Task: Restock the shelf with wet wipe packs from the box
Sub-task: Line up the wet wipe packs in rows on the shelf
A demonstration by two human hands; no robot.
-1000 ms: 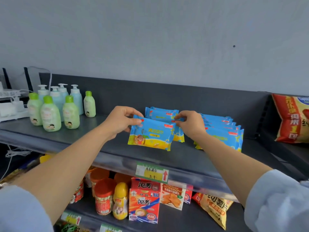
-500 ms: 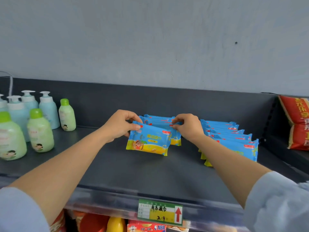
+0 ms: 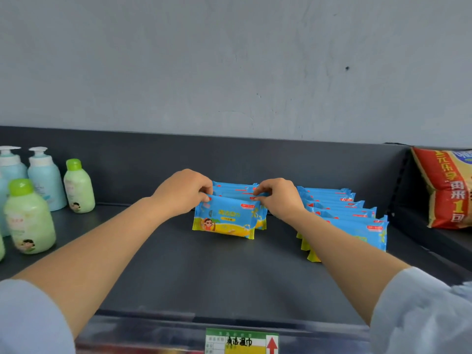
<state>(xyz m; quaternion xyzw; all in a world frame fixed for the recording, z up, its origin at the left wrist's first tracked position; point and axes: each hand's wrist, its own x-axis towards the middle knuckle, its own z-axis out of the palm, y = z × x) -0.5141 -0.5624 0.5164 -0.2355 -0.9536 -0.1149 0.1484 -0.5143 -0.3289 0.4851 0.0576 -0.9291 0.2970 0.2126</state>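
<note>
Head view: the top corners of the front wipe pack point(image 3: 226, 221) are pinched by the left hand point(image 3: 182, 191) and the right hand point(image 3: 278, 198), with fingers curled over its upper edge. The pack is stood upright on the dark shelf point(image 3: 204, 272), just in front of the packs behind it point(image 3: 233, 187). A second row of packs point(image 3: 352, 221) is seen near on the right, and lotion bottles point(image 3: 76, 185) well apart on the left.
</note>
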